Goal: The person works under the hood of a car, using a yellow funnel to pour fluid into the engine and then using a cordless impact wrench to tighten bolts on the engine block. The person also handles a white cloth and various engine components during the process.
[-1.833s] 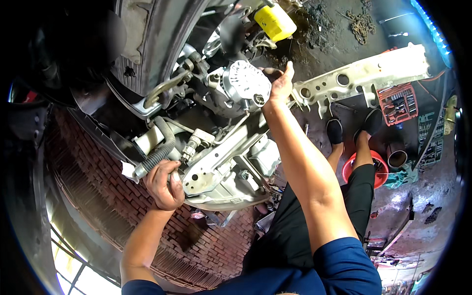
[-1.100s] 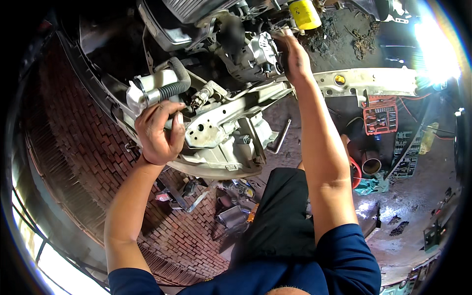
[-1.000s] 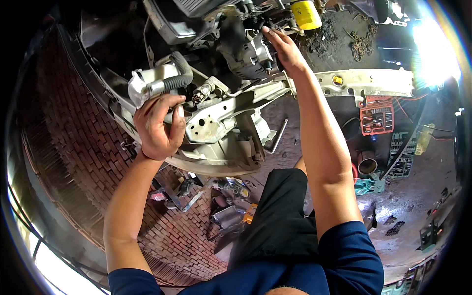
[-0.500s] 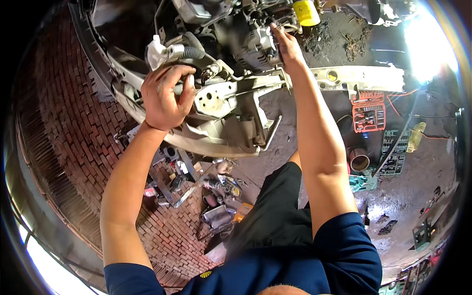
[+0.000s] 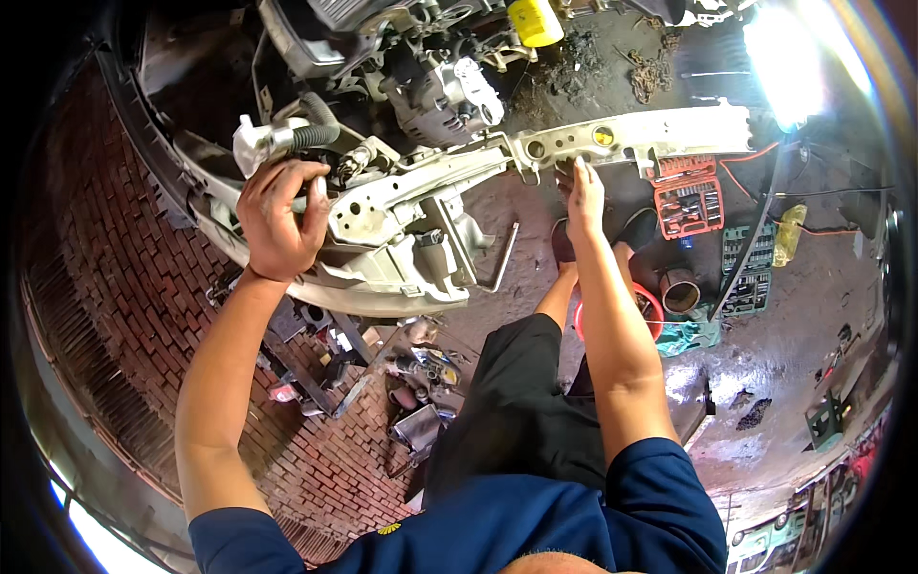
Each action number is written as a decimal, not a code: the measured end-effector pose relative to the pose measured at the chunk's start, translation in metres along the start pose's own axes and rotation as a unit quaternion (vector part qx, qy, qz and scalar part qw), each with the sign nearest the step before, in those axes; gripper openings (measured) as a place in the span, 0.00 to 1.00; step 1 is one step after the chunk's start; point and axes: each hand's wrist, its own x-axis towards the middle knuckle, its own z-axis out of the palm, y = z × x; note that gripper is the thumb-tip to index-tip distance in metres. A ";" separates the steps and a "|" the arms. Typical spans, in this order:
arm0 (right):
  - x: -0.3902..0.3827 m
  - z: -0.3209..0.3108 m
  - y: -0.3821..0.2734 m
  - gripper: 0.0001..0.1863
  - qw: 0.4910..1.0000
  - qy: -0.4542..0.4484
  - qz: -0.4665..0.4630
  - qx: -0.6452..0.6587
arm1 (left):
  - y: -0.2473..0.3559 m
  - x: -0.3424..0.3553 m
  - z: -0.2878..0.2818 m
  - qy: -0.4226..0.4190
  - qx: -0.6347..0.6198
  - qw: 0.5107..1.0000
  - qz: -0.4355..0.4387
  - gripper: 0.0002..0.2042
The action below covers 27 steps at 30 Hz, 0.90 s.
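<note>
- Brick floor [image 5: 325,450] spreads at left and grey ground [image 5: 765,368] at right of a workshop, where a lamp [image 5: 784,72] glares at upper right.
- Stripped of its cover, a car's pale front frame [image 5: 378,203] lies across my reach, its beam [image 5: 688,129] running on to the right.
- Raised at the frame's left part, my left hand [image 5: 285,218] has its fingers curled and its thumb standing up, just below the white part [image 5: 256,142] and the ribbed hose [image 5: 317,126]. I cannot tell whether the fingers close on anything.
- At the lower edge of the beam, my right hand [image 5: 584,199] points upward, thumb and fingers near the metal. Some fingers are hidden, so I cannot tell whether they grip it.
- Behind the frame sits the silver alternator [image 5: 445,105], near the middle of the bay and well apart from both hands.
- Farther back, a yellow canister [image 5: 535,21] hangs above dark, stained ground, with a rusty chain [image 5: 650,75] to its right.
- Below the beam, an orange tool case [image 5: 690,206] lies open near a green one, close to a short pipe [image 5: 674,277].
- Beyond my right forearm stands a red bucket [image 5: 660,316], partly covered by the arm.
</note>
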 end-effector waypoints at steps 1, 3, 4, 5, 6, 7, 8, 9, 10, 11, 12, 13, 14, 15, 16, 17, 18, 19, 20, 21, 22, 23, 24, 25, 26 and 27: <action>-0.021 -0.003 -0.001 0.25 1.000 0.015 0.012 -0.015 | -0.002 -0.006 -0.003 -0.001 0.004 1.000 -0.006 0.06; -0.035 -0.038 0.011 0.22 1.000 -0.001 0.004 0.006 | 0.000 -0.004 -0.002 -0.006 -0.020 1.000 -0.020 0.07; -0.040 -0.053 0.013 0.22 0.999 0.007 0.021 0.040 | 0.003 0.004 0.000 -0.009 -0.022 1.000 -0.011 0.07; -0.040 -0.073 0.022 0.21 0.998 0.002 0.034 0.044 | 0.003 0.007 0.002 -0.011 -0.025 1.000 -0.004 0.07; -0.048 -0.080 0.023 0.21 0.998 0.003 0.043 0.038 | 0.000 0.004 0.000 -0.013 -0.022 1.000 -0.007 0.08; -0.055 -0.086 0.025 0.21 0.998 0.002 0.053 0.033 | 0.000 0.002 -0.004 -0.020 -0.020 1.000 -0.010 0.08; -0.053 -0.105 0.029 0.21 0.998 0.001 0.052 0.020 | 0.002 0.004 -0.002 -0.016 -0.021 1.000 -0.007 0.08; -0.049 -0.127 0.035 0.20 0.999 0.000 0.053 0.007 | 0.004 0.008 0.002 -0.013 -0.023 1.000 -0.003 0.08; -0.048 -0.139 0.037 0.19 0.998 0.011 0.057 -0.001 | 0.003 0.007 0.004 -0.019 -0.021 1.000 -0.002 0.08; -0.047 -0.147 0.036 0.18 0.999 0.024 0.038 -0.025 | 0.001 0.006 0.005 -0.025 -0.020 0.999 -0.002 0.08; -0.046 -0.159 0.034 0.18 0.997 0.027 0.045 -0.049 | 0.001 0.006 0.004 -0.030 -0.015 0.999 -0.003 0.08; -0.043 -0.170 0.031 0.17 0.996 0.030 0.051 -0.074 | 0.002 0.006 0.003 -0.032 -0.014 0.999 -0.004 0.08; -0.043 -0.174 0.027 0.17 0.995 0.034 0.052 -0.075 | 0.003 0.007 0.001 -0.036 -0.012 0.999 -0.004 0.08; -0.043 -0.176 0.023 0.18 0.995 0.039 0.053 -0.077 | 0.003 0.007 0.000 -0.040 -0.010 0.999 -0.005 0.08; -0.043 -0.179 0.020 0.17 0.994 0.041 0.060 -0.088 | 0.002 0.007 -0.001 -0.041 -0.007 0.999 0.003 0.08; -0.044 -0.179 0.016 0.17 0.993 0.039 0.061 -0.089 | 0.002 0.007 -0.002 -0.041 -0.007 0.999 0.001 0.08; -0.044 -0.178 0.012 0.17 0.993 0.036 0.060 -0.099 | 0.002 0.006 -0.002 -0.038 -0.011 0.999 0.001 0.08; -0.045 -0.175 0.009 0.17 0.992 0.032 0.060 -0.109 | 0.002 0.005 -0.003 -0.035 -0.015 0.999 -0.001 0.08; -0.044 -0.178 0.012 0.16 0.991 0.043 0.066 -0.109 | 0.001 0.008 -0.003 -0.037 -0.014 0.999 0.012 0.09; -0.043 -0.181 0.014 0.16 0.991 0.043 0.065 -0.111 | 0.001 0.009 -0.003 -0.035 -0.015 0.999 0.011 0.09; -0.041 -0.183 0.016 0.16 0.991 0.031 0.078 -0.106 | 0.000 0.010 -0.004 -0.037 -0.019 0.999 0.015 0.09; -0.042 -0.184 0.017 0.16 0.990 0.017 0.092 -0.102 | -0.001 0.009 -0.004 -0.040 -0.022 0.999 0.018 0.08; -0.044 -0.186 0.019 0.17 0.990 0.007 0.108 -0.093 | -0.002 0.009 -0.005 -0.034 -0.022 0.999 0.030 0.08; -0.047 -0.188 0.020 0.17 0.990 0.006 0.108 -0.096 | -0.003 0.007 -0.005 -0.033 -0.022 0.999 0.027 0.08; -0.050 -0.191 0.021 0.17 0.988 0.003 0.116 -0.101 | -0.003 0.007 -0.005 -0.030 -0.026 0.999 0.027 0.08; -0.053 -0.195 0.022 0.17 0.987 0.002 0.124 -0.106 | -0.003 0.007 -0.004 -0.028 -0.031 0.999 0.028 0.08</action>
